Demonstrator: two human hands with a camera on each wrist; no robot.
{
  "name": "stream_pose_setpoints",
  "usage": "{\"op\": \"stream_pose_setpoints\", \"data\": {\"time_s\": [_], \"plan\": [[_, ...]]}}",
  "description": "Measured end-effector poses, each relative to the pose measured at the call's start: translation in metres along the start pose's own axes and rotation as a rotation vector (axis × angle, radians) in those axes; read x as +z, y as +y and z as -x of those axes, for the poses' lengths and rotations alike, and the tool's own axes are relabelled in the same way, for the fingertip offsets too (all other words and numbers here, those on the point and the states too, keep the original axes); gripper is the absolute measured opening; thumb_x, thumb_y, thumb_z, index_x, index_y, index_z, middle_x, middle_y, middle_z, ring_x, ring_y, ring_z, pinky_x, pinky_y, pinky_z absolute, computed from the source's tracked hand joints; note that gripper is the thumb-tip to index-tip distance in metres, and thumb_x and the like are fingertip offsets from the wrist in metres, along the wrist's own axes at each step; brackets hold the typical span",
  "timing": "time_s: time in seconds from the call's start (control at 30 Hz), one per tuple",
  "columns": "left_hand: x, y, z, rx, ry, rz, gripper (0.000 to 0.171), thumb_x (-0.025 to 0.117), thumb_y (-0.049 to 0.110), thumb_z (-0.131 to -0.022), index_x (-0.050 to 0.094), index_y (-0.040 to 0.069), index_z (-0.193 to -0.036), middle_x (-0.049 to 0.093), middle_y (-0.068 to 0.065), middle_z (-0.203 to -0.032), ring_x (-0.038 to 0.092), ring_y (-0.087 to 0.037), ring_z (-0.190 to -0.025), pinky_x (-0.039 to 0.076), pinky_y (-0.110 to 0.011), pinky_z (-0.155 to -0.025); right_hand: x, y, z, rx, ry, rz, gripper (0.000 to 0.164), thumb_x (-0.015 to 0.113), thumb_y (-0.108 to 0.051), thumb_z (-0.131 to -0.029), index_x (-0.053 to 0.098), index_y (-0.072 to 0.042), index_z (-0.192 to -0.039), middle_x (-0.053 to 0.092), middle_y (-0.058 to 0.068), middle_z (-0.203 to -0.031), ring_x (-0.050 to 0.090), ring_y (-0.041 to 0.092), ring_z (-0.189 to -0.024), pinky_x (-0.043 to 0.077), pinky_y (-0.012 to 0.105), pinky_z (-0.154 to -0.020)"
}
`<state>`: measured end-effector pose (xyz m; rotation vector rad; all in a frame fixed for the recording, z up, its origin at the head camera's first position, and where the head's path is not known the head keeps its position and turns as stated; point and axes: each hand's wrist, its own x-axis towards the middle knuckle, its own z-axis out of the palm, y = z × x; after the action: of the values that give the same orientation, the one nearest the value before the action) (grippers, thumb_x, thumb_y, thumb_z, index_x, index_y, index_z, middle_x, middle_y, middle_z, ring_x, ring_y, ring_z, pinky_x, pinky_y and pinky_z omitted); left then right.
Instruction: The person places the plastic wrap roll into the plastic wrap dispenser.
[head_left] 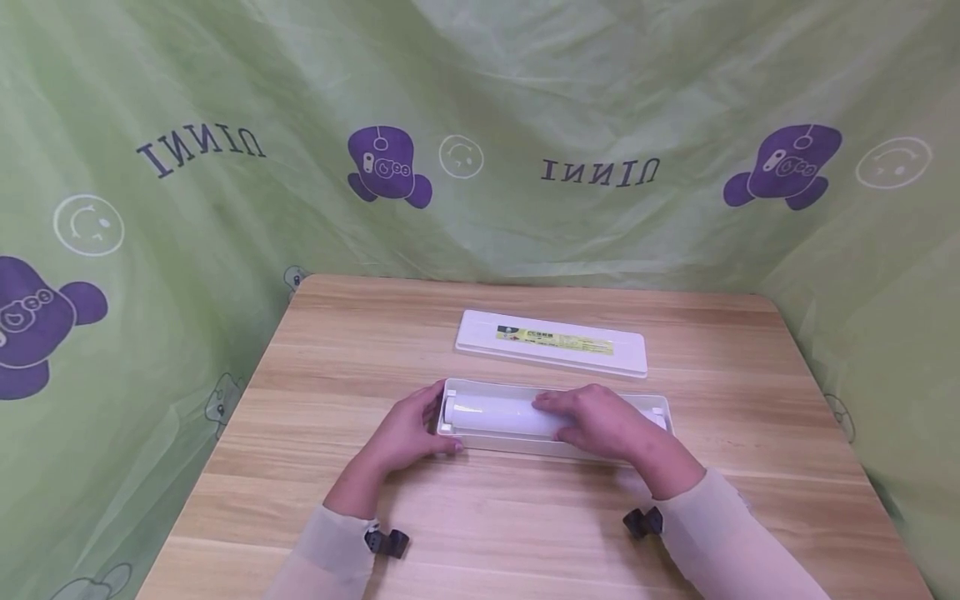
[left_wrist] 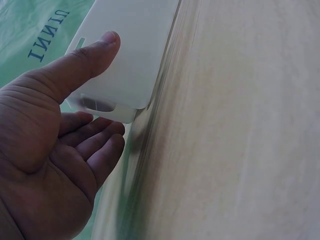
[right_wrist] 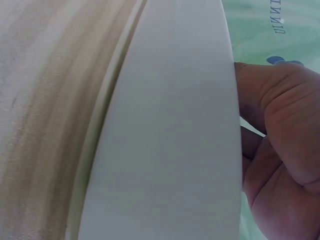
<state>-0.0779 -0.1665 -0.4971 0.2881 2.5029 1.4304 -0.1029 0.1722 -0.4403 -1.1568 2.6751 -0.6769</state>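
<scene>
A long white box [head_left: 510,444] lies across the table, its open top facing up. Inside it sits a glossy white roll [head_left: 491,414], which looks like cling film. My left hand [head_left: 408,433] holds the box's left end, the thumb on the near wall and the fingers round the end. In the left wrist view the thumb of that hand [left_wrist: 55,130] lies on the white wall. My right hand [head_left: 603,421] reaches over the near wall and grips the roll right of its middle. The right wrist view shows that hand [right_wrist: 282,140] with its fingertips hidden behind the box wall [right_wrist: 170,130].
Behind the box lies a long white lid [head_left: 551,343] with a yellow-green label. The wood-grain table [head_left: 360,333] has a green printed curtain [head_left: 525,225] along its back and sides.
</scene>
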Motion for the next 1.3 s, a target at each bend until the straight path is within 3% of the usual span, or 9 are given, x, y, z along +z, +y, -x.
{"op": "stream_pose_setpoints", "data": {"time_s": [0.27, 0.6, 1.3], "plan": [[0.001, 0.001, 0.001, 0.015, 0.006, 0.011, 0.113, 0.095, 0.037, -0.061, 0.035, 0.011, -0.153, 0.042, -0.006, -0.151, 0.044, -0.022, -0.135, 0.038, -0.031, -0.11, -0.006, -0.002, 0.001, 0.007, 0.018, -0.001, 0.047, 0.08, -0.021, -0.083, 0.068, -0.016, -0.127, 0.064, -0.004, -0.128, 0.059, 0.014, -0.119, 0.049, 0.036, -0.102], [-0.001, 0.003, 0.002, -0.021, 0.003, 0.025, 0.112, 0.095, 0.033, -0.062, 0.034, 0.014, -0.154, 0.041, 0.0, -0.152, 0.042, -0.016, -0.135, 0.037, -0.024, -0.109, -0.007, 0.001, 0.005, 0.049, 0.043, 0.006, 0.049, 0.08, -0.022, -0.083, 0.066, -0.015, -0.129, 0.065, -0.004, -0.127, 0.06, 0.013, -0.117, 0.05, 0.035, -0.101], [0.0, 0.002, 0.001, 0.004, 0.006, 0.016, 0.113, 0.095, 0.033, -0.061, 0.034, 0.011, -0.153, 0.042, -0.006, -0.152, 0.043, -0.023, -0.135, 0.038, -0.032, -0.11, -0.012, 0.003, 0.013, 0.063, 0.117, -0.002, 0.045, 0.079, -0.021, -0.084, 0.067, -0.015, -0.128, 0.068, -0.003, -0.122, 0.063, 0.014, -0.112, 0.053, 0.037, -0.097]]}}
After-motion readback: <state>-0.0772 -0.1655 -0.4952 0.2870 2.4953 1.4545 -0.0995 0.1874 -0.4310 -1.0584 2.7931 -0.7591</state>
